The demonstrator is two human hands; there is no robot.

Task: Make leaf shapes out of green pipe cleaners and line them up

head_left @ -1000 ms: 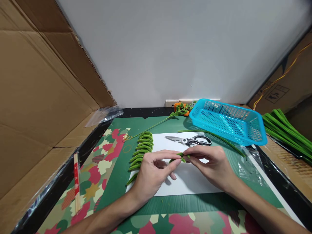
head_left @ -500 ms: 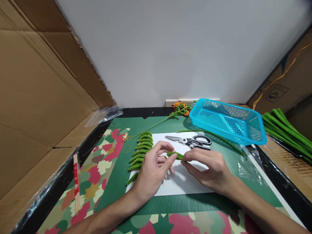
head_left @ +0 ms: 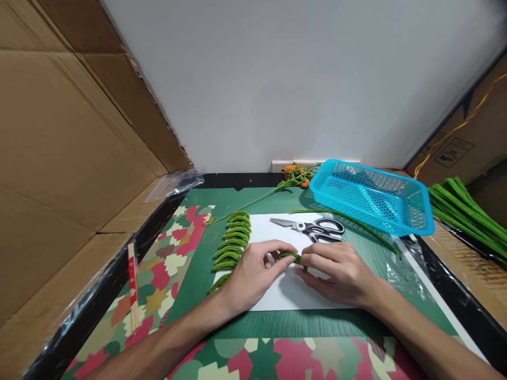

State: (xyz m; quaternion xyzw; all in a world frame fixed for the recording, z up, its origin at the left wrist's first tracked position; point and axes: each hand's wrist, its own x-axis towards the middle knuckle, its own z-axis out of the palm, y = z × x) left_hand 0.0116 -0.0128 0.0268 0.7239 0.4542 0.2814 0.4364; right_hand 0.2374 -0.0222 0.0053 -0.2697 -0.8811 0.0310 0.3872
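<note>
Over a white sheet of paper (head_left: pixel 277 298), my left hand (head_left: pixel 259 272) pinches one end of a short green pipe cleaner (head_left: pixel 291 257) that looks folded or looped. The fingertips of my right hand (head_left: pixel 340 272) are closed on its other end, where a small tip sticks down below them. Part of the piece is hidden by my fingers. Left of my left hand lies a column of several bent green pipe cleaner pieces (head_left: pixel 233 243). Grey-and-black scissors (head_left: pixel 309 227) rest on the paper just beyond my hands, blades pointing left.
A blue basket (head_left: pixel 372 203) stands at the back right, beside a bundle of green pipe cleaners (head_left: pixel 463 211). A long green pipe cleaner (head_left: pixel 360 226) lies before the basket. Orange flowers on a stem (head_left: pixel 295 177) lie at the back. Red-wrapped chopsticks (head_left: pixel 132 287) are at left.
My left fingers have closed in toward the right hand, and the two hands are nearer each other. The green piece has shifted slightly right, its tip now bent downward. The view has moved a little.
</note>
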